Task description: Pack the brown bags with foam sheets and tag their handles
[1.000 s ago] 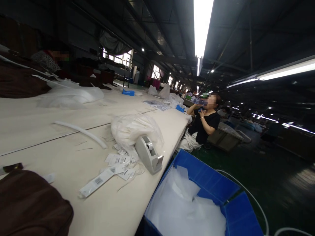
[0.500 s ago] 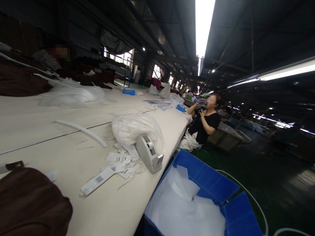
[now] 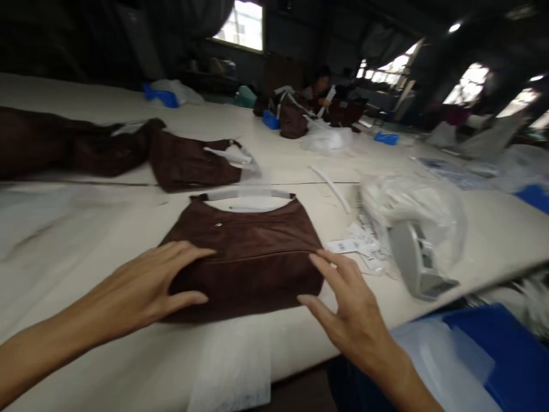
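A brown suede-like bag (image 3: 249,252) with a wrapped white handle lies flat on the cream work table (image 3: 86,229) in front of me. My left hand (image 3: 146,289) rests on the bag's left end, fingers stretched out and apart. My right hand (image 3: 347,303) touches the bag's right end, fingers spread. Neither hand holds anything. A clear plastic sheet (image 3: 235,360) lies under the bag's near edge.
More brown bags (image 3: 189,163) lie further back on the table. A grey tape dispenser (image 3: 418,266), a bundle of white plastic bags (image 3: 412,203) and paper tags (image 3: 355,246) sit to the right. A blue bin (image 3: 506,355) stands below the table edge. A person (image 3: 319,91) works far back.
The view has swung left and down from the hall onto the table. Both my hands have come into view and lie on a brown bag.
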`<state>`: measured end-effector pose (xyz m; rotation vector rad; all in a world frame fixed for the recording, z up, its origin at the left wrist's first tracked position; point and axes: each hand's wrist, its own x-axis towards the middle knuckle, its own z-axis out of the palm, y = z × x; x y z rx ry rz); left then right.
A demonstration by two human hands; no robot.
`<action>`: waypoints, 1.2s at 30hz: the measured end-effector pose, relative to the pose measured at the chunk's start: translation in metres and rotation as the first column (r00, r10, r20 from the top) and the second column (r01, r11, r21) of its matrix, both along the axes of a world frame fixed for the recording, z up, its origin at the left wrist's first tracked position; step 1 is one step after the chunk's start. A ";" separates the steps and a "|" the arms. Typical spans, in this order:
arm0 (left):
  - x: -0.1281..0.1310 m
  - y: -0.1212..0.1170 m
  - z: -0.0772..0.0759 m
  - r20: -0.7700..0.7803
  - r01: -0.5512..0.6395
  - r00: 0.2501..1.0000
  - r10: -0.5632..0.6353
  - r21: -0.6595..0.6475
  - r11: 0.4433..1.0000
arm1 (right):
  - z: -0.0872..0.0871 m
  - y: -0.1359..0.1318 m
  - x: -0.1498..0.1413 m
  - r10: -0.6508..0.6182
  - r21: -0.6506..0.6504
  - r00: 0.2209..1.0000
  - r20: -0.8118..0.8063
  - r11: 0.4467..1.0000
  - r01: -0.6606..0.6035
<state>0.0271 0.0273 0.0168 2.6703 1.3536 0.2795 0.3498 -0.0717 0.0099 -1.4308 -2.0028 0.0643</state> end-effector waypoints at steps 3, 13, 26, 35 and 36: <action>-0.010 -0.020 0.003 -0.091 -0.010 0.996 0.003 -0.076 0.997 | -0.003 0.025 0.003 0.105 -0.070 0.978 0.178 0.993 -0.094; 0.000 -0.023 -0.023 -0.088 0.036 0.996 -0.023 0.143 0.989 | -0.035 0.057 -0.015 0.104 -0.072 0.904 0.414 0.994 -0.082; -0.004 -0.024 -0.025 -0.008 0.046 0.999 -0.045 0.142 0.989 | -0.045 0.050 -0.014 0.098 -0.026 0.941 0.325 0.995 -0.094; -0.005 -0.029 -0.016 0.023 0.018 1.000 -0.019 0.038 0.999 | -0.056 0.057 -0.003 0.148 0.024 0.962 0.228 0.987 -0.158; -0.007 -0.028 -0.013 0.039 0.021 0.999 -0.022 0.016 1.000 | -0.052 0.057 -0.003 0.151 0.000 0.968 0.201 0.988 -0.154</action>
